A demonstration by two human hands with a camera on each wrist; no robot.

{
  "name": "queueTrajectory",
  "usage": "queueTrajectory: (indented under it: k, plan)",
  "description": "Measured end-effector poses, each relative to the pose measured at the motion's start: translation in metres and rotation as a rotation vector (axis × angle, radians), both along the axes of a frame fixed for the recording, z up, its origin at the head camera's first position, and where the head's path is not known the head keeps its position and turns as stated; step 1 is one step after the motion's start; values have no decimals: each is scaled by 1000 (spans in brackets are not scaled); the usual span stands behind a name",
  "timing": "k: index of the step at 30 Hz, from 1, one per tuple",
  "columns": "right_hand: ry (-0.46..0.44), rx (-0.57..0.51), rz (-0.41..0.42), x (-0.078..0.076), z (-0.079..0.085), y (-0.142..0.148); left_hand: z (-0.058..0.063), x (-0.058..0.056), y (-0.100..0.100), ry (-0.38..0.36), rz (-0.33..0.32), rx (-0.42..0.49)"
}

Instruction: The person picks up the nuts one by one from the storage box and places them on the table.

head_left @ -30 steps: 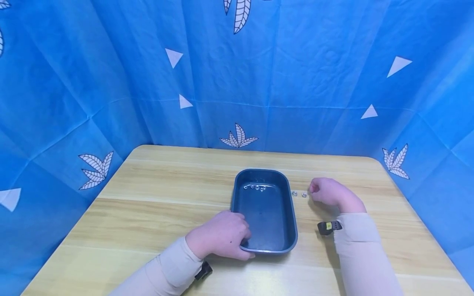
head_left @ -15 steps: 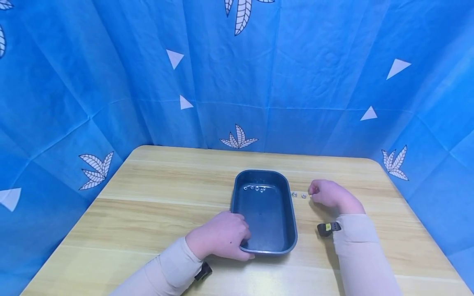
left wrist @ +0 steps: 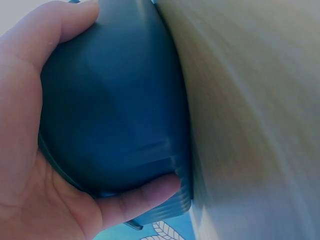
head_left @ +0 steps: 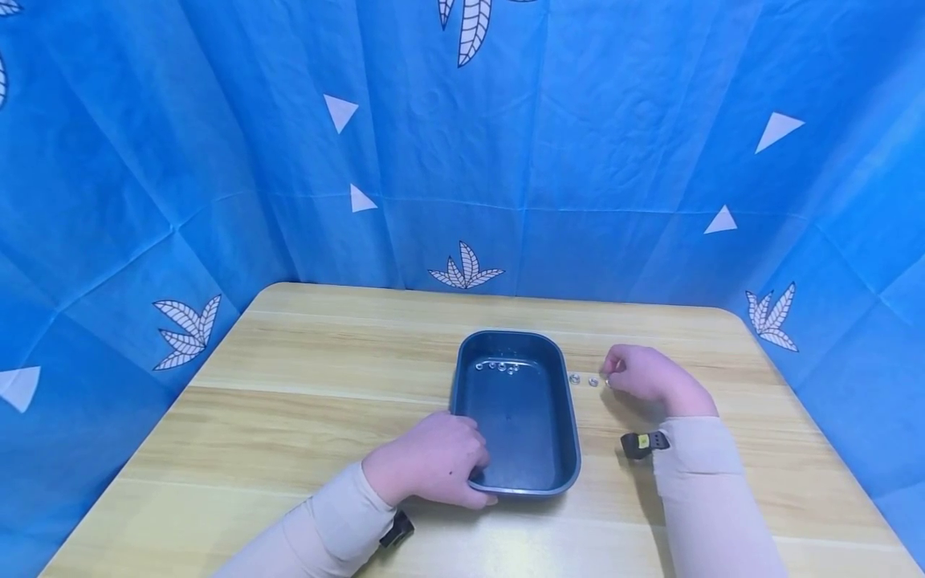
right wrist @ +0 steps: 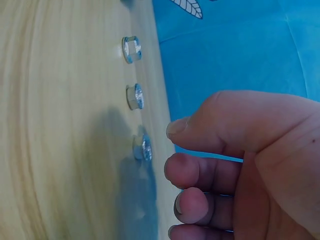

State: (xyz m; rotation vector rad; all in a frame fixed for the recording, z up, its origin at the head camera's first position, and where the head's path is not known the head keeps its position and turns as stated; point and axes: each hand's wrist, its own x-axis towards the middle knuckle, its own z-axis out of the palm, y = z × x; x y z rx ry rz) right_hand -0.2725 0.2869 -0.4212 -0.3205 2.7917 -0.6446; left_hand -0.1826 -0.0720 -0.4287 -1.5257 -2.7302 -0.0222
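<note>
We grip the tray (head_left: 516,433) by its near-left corner w/ L hand (head_left: 433,461) — prob to steady it. R hand (head_left: 654,379) — loosely curled, holding nothing — nears 3 clear gems (right wrist: 135,97) right of tray.

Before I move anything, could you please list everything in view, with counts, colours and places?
Tray: one, dark blue, on the table.
Clear pieces: three, colourless, in a row on the table right of the tray.
Small pieces: about five (too small to count surely), clear, inside the tray's far end.
Table: one, pale wood-grain, under the tray.
Cloth: count unclear, blue with white leaves and triangles, behind and beside the table.
Wrist devices: two, mostly black, one at each wrist.
Sleeves: two, pale, one per arm.
Left hand: one, bare, gripping the tray's near left corner.
Right hand: one, bare, by the row's right end.
</note>
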Motion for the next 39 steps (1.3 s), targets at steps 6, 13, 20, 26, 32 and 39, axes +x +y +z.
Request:
queueTrajectory:
  k: [6,13,20,26,32,39]
  plan:
    - [18,5,9,0,4,-2,0,0,0,-12,9,-2]
    - [33,19,13,4,13,-7,0,0,1,-1,7,-3]
    - [44,4,21,5,20,-11,1,0,1,-7,9,-14]
    - [50,4,32,8,28,-17,2,1,1,-11,5,-12]
    - [71,7,45,11,36,-23,2,0,1,-2,-3,-6]
    - [67,17,47,14,39,-27,1,-1,1,2,-8,3]
